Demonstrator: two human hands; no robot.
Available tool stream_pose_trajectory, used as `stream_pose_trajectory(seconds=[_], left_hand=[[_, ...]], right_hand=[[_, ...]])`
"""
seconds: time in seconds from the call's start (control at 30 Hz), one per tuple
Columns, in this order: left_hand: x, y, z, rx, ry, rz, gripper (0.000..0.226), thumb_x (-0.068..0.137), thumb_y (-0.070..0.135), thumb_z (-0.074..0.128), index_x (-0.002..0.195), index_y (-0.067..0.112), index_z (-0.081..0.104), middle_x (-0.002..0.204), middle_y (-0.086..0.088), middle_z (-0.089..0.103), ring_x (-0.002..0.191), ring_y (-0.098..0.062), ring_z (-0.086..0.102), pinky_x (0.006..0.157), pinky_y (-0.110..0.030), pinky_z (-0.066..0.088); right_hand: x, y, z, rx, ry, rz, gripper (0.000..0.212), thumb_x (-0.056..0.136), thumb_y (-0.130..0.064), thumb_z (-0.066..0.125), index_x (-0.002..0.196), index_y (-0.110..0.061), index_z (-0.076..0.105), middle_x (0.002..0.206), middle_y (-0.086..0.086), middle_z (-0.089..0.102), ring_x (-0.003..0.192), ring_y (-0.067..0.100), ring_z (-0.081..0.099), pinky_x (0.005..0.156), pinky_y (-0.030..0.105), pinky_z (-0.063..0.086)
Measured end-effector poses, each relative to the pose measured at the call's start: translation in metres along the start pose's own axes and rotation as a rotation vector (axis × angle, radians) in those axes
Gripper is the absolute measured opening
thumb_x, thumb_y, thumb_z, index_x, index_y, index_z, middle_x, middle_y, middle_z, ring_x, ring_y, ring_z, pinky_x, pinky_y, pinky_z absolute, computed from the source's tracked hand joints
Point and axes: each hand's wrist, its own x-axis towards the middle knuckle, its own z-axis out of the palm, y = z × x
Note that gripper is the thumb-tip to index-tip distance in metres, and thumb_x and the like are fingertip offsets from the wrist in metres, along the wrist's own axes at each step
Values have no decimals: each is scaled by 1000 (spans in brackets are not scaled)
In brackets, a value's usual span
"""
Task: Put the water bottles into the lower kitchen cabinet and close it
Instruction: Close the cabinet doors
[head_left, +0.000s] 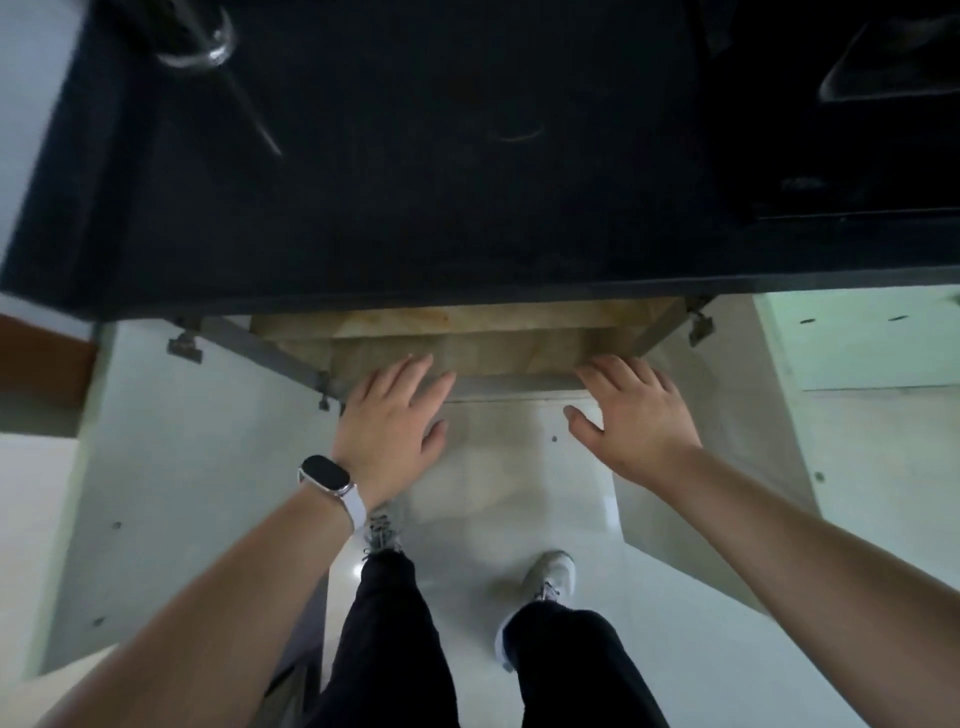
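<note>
I look straight down past a black countertop (415, 182) at the lower cabinet (467, 343), which stands open with both doors swung out. Its wooden floor shows below the counter edge. The left door (182, 467) and the right door (727, 441) are pale grey panels with metal hinges. My left hand (395, 415), with a watch on the wrist, and my right hand (634, 415) hover palm down with fingers spread in front of the cabinet opening, holding nothing. No water bottle shows inside the visible part of the cabinet.
A clear glass object (202, 36) stands on the counter at the back left. Dark appliances (857, 104) sit at the back right. My legs and white shoes (550, 577) stand on the pale floor between the open doors.
</note>
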Motion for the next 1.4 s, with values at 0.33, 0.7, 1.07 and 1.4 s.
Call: stream_pose_trajectory(seconds=[0.33, 0.7, 1.07, 1.4], left_hand=[[-82, -33, -27, 17, -157, -368, 54, 92, 31, 62, 143, 16, 50, 149, -16, 47, 138, -37, 42, 111, -55, 35], [-181, -123, -29, 84, -249, -739, 64, 98, 40, 51, 154, 20, 30, 167, -14, 14, 153, -38, 11, 119, -55, 23], [-200, -137, -11, 16, -389, -814, 55, 88, 40, 59, 138, 24, 44, 159, -6, 21, 142, -42, 17, 104, -59, 39], [-213, -144, -10, -61, -364, -877, 53, 87, 31, 62, 137, 19, 51, 158, -3, 29, 125, -39, 34, 96, -49, 43]], right_hand=[[-55, 40, -26, -124, -65, 167, 61, 94, -57, 37, 142, -19, 38, 149, 8, 36, 138, 31, 31, 110, 46, 30], [-89, 52, -13, -151, -74, 443, 64, 92, -53, 42, 146, -19, 32, 162, 10, 16, 147, 40, 10, 116, 53, 19], [-93, 51, -5, -136, -174, 540, 60, 89, -46, 48, 140, -16, 38, 153, 5, 22, 129, 40, 27, 91, 49, 43], [-86, -8, -6, -53, -193, 426, 54, 93, -35, 46, 142, -13, 37, 153, 7, 22, 130, 40, 24, 92, 47, 43]])
